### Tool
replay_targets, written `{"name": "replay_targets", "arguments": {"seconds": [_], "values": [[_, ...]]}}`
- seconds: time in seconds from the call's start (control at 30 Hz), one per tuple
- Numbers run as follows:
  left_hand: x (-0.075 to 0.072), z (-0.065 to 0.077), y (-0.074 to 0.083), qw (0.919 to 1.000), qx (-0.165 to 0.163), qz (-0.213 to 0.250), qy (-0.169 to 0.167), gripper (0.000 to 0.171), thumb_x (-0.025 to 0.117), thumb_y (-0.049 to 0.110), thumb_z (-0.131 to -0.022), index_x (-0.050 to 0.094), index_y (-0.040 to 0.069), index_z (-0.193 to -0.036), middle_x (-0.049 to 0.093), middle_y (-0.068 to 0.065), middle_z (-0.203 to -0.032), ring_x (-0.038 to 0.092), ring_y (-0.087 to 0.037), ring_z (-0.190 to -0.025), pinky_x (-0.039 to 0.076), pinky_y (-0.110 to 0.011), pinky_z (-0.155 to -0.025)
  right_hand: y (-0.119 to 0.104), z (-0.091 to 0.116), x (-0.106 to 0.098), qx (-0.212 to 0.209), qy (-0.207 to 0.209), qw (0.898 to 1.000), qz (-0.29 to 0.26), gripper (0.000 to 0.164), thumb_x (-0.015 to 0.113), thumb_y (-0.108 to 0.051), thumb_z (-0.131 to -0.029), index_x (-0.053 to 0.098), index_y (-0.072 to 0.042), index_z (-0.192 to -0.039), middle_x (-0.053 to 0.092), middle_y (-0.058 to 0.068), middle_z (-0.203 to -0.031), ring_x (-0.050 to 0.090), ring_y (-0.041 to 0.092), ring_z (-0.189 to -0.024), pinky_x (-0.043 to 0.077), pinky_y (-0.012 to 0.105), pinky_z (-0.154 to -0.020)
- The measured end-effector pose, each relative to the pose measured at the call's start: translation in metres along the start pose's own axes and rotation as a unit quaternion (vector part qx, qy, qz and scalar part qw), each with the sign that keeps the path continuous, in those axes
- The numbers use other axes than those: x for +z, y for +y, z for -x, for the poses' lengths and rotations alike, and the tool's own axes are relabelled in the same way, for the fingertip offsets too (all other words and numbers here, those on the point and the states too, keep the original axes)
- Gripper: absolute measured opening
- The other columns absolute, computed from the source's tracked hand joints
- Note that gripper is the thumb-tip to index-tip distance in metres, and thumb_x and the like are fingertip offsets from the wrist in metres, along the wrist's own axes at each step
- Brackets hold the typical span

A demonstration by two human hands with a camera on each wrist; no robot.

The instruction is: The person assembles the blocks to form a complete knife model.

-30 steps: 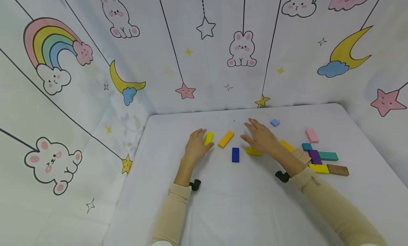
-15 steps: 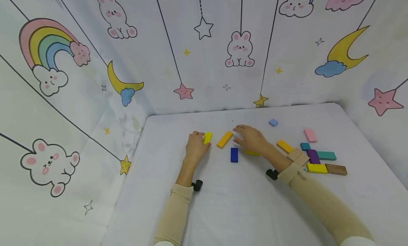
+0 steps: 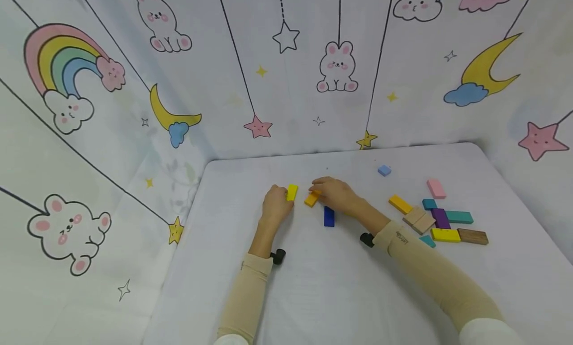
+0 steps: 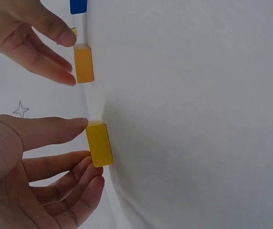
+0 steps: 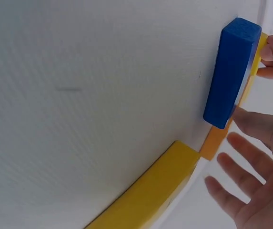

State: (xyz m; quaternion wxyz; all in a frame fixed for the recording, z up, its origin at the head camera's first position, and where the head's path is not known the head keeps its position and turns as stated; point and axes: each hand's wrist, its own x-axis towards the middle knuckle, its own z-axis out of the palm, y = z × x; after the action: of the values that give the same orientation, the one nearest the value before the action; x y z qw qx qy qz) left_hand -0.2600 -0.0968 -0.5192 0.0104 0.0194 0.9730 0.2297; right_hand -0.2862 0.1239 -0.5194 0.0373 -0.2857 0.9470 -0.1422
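My left hand pinches a yellow block by its two sides, thumb on one and fingers on the other, as the left wrist view shows. My right hand hovers low over an orange block, thumb and spread fingers on either side of its end. A dark blue block lies just below the right hand in the head view. Under that hand, a second yellow block shows in the right wrist view but is hidden in the head view.
To the right lies a loose group: a yellow-orange block, wooden blocks, a purple block, a teal block and a brown block. A pink block and a light blue block lie farther back.
My right hand has moved left, from over the second yellow block to the orange block. My left hand's fingers have drawn in on the yellow block beside it.
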Motion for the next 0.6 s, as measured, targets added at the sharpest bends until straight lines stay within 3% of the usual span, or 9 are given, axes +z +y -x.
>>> {"name": "replay_targets", "arguments": {"seconds": [0.33, 0.6], "values": [[-0.004, -0.002, 0.003, 0.9998, 0.009, -0.012, -0.015, 0.033, 0.075, 0.005, -0.09, 0.073, -0.005, -0.121, 0.065, -0.014, -0.109, 0.064, -0.024, -0.095, 0.058, -0.037, -0.083, -0.002, -0.002, -0.006, 0.024, 0.006, 0.999, 0.039, 0.03, 0.074, -0.011, -0.097, 0.077, -0.015, -0.126, 0.069, 0.008, -0.129, 0.063, 0.031, -0.117, 0.054, 0.048, -0.1], [-0.008, -0.004, 0.006, 0.9992, 0.018, -0.026, -0.025, 0.036, 0.074, 0.0, -0.09, 0.074, 0.002, -0.127, 0.066, -0.012, -0.119, 0.066, -0.027, -0.108, 0.058, -0.04, -0.091, 0.003, 0.001, -0.01, 0.061, 0.001, 0.998, 0.025, 0.03, 0.074, -0.007, -0.096, 0.078, -0.015, -0.125, 0.069, 0.006, -0.123, 0.062, 0.028, -0.109, 0.056, 0.044, -0.096]]}}
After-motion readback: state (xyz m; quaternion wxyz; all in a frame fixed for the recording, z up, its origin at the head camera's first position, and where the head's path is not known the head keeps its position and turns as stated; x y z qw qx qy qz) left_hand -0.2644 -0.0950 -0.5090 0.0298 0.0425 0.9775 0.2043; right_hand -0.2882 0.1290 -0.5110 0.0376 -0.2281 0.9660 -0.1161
